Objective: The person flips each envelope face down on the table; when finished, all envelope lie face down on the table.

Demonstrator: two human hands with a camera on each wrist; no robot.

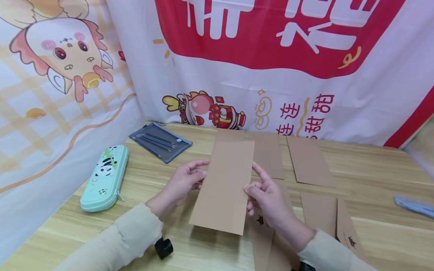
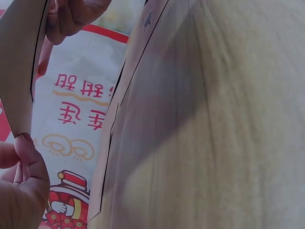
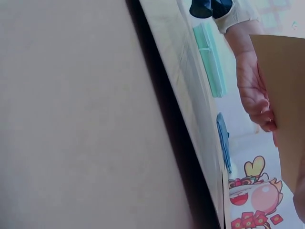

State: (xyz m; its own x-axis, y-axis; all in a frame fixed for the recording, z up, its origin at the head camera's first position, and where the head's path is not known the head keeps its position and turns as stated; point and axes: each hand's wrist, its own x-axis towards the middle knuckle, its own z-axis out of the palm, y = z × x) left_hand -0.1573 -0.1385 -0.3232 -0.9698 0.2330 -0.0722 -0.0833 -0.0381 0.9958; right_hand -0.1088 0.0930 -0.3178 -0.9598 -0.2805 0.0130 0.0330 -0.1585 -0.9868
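A plain brown kraft paper envelope [image 1: 223, 188] is held above the table, tilted with its lower end toward me. My left hand [image 1: 181, 180] pinches its left edge between thumb and fingers. On the opposite edge, my right hand [image 1: 269, 195] grips it, thumb on the front face. The left wrist view catches the envelope [image 2: 19, 67] from the side, with the left hand [image 2: 26, 183] at its lower edge and the right hand [image 2: 76, 16] above. In the right wrist view the left hand [image 3: 255, 90] touches the far edge of the envelope [image 3: 286, 105].
Several brown envelopes lie around the table, including one at the back right [image 1: 310, 162] and a crown-printed one [image 1: 349, 226]. A mint panda pencil case [image 1: 106, 178] and a dark mesh pouch with pencils [image 1: 159, 141] are at left. A bluish item [image 1: 413, 205] lies far right.
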